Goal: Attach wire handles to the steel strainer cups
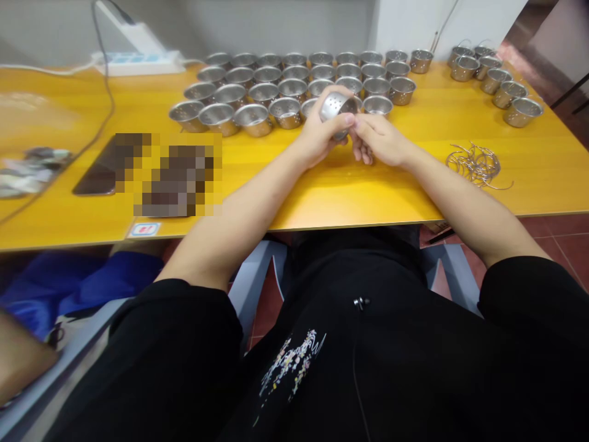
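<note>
My left hand (316,136) is wrapped round a small perforated metal cup (332,107), tilted on its side above the table. My right hand (381,139) meets it at the rim, with thumb and forefinger pinched together close to the left thumb. Whatever the right fingers pinch is too small or hidden to make out. Behind the hands, several rows of similar cups (254,120) stand upright. A tangle of curved wire pieces (476,162) lies to the right of my right forearm.
More cups stand in a line at the right (523,113); the farthest carry thin wire handles. On the left of the yellow table (340,199) are a dark phone (99,172), a blurred-out object (177,181), a power strip (138,63) and a cable. Another person sits at left.
</note>
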